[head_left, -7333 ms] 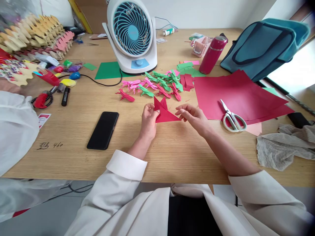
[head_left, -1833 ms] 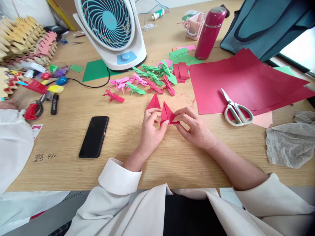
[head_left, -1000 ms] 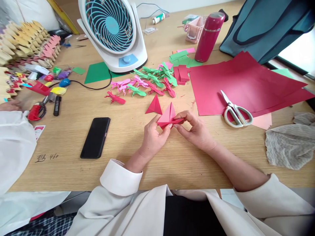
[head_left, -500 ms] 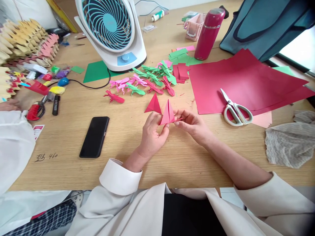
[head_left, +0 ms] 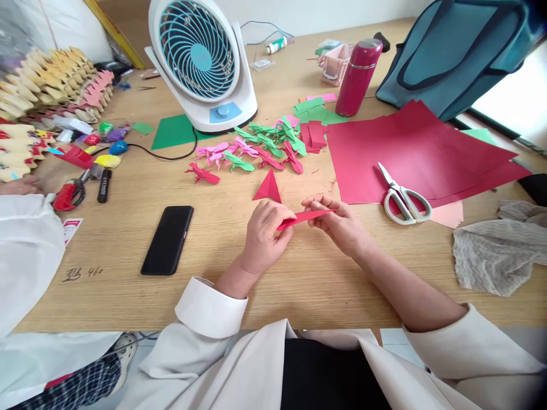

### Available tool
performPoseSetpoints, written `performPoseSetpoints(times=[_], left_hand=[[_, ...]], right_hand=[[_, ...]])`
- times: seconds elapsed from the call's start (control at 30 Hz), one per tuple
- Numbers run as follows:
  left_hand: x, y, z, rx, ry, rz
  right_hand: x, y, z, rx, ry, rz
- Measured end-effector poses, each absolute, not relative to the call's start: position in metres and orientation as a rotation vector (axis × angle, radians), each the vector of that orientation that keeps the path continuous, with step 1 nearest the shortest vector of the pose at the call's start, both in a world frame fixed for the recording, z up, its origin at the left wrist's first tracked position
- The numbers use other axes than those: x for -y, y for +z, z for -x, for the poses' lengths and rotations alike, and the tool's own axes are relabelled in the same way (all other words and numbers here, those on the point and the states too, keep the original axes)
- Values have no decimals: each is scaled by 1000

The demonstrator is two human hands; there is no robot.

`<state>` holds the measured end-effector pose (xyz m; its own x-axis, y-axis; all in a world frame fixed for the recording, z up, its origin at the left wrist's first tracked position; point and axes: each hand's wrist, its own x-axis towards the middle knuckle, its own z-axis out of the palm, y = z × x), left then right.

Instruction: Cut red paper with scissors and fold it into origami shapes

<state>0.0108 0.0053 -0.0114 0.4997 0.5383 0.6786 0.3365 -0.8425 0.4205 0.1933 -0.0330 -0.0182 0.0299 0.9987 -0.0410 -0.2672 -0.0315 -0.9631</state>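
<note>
A piece of folded red paper (head_left: pixel 305 217) is held above the table between both hands, seen as a narrow pointed strip. My left hand (head_left: pixel 268 230) is closed on its wide left end, thumb below and fingers above. My right hand (head_left: pixel 335 223) pinches near the pointed right end. Just beyond the left hand lies a second folded red paper triangle (head_left: pixel 268 187) on the table. Behind it sit several folded paper figures in green (head_left: pixel 273 136), pink (head_left: pixel 220 151) and red (head_left: pixel 203 173).
A black phone (head_left: pixel 167 240) lies left of my hands. White-handled scissors (head_left: pixel 404 196) rest on red sheets (head_left: pixel 410 148) at the right. Farther back stand a fan (head_left: pixel 200 62), a red flask (head_left: pixel 359 77) and a blue bag (head_left: pixel 448 57). Another person's white sleeve (head_left: pixel 29 245) is at far left.
The folded red paper has turned from an upright split triangle to a flatter strip pointing right. My right hand has shifted to grip near its tip. The view has shifted slightly.
</note>
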Motion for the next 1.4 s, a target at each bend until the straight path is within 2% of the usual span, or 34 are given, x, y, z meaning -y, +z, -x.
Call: performPoseSetpoints(times=[0.2, 0.43, 0.6, 0.77, 1.4], left_hand=[[-2, -14, -12, -799, 1156, -2734], [14, -21, -25, -694, 777, -3110], [19, -22, -22, -457, 490, -2965], [19, -22, -7, -406, 450, -2745], [9, -27, -11, -455, 469, -3093]], right_hand=[[40, -10, -207, 773, 1425, 1113], [56, -16, -220, 1010, 1167, 1350], [58, -29, -224, 1190, 998, 1431], [69, -32, -232, 1388, 845, 1570], [84, -24, -223, 1509, 666, 1728]])
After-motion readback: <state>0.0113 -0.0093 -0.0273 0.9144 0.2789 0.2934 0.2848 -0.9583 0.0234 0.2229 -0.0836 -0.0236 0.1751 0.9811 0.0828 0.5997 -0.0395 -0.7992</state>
